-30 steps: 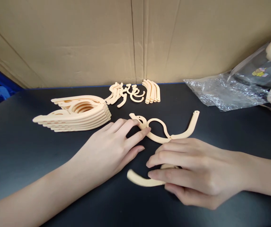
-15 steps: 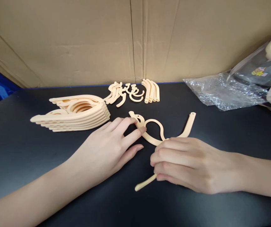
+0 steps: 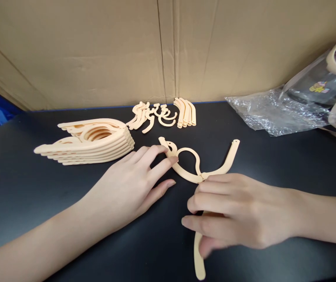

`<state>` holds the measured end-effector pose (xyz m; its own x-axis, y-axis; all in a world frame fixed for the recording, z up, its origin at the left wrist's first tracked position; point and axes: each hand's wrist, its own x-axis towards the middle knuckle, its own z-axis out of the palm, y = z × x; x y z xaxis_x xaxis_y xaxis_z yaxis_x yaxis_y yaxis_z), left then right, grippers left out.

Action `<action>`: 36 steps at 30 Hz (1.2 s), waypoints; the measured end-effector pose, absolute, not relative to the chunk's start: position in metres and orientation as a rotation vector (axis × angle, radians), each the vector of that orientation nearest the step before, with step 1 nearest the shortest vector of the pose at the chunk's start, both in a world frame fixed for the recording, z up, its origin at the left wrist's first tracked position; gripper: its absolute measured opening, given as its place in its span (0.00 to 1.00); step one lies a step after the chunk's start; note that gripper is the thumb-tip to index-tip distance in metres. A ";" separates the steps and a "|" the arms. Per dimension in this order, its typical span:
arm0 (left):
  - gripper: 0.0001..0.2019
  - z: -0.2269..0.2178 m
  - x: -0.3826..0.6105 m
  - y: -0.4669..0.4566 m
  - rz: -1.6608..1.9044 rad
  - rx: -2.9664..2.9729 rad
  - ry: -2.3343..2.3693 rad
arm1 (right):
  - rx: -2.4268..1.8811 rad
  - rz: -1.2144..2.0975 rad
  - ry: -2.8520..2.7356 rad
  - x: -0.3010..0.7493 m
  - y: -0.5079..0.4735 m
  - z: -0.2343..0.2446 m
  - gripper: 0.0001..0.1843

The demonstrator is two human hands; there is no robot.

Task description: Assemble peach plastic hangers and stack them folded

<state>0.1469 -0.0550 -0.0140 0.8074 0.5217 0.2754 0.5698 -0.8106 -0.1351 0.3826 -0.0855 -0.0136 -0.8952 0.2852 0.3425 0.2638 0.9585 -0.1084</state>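
A beige plastic folding clothes hanger [image 3: 185, 172] lies on the dark table in front of me, its two curved arms spread apart. My left hand [image 3: 138, 176] has its fingers stretched and apart, with the fingertips resting on the hanger's left arm. My right hand [image 3: 238, 211] covers the area just below the hanger's middle joint, its fingers curled over a curved strip [image 3: 199, 258], which looks like the hanger's hook. The strip's rounded end sticks out below the thumb, pointing toward me; its upper part is hidden under the hand. The thumb is slightly blurred.
A neat stack of beige hanger parts [image 3: 91, 147] stands at the left. Small hook pieces [image 3: 141, 115] and a row of curved arm pieces [image 3: 185, 112] lie at the back. A crumpled clear plastic bag [image 3: 270, 111] and a transparent bag with beige handles [image 3: 305, 84] are at the right. Cardboard [image 3: 97, 51] stands behind.
The strip under my right hand has swung from pointing left to pointing toward me, and more of it shows. My right fingers have shifted and spread a little. The left hand keeps its place on the hanger.
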 end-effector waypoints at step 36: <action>0.16 -0.013 0.149 -0.055 -0.325 -2.765 -0.859 | -0.419 -0.123 -2.751 0.385 -0.087 -0.017 0.14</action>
<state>0.1487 -0.0546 -0.0126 0.8037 0.5271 0.2759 0.5776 -0.8025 -0.1496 0.3853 -0.0872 -0.0166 -0.8933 0.2721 0.3577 0.3031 0.9524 0.0323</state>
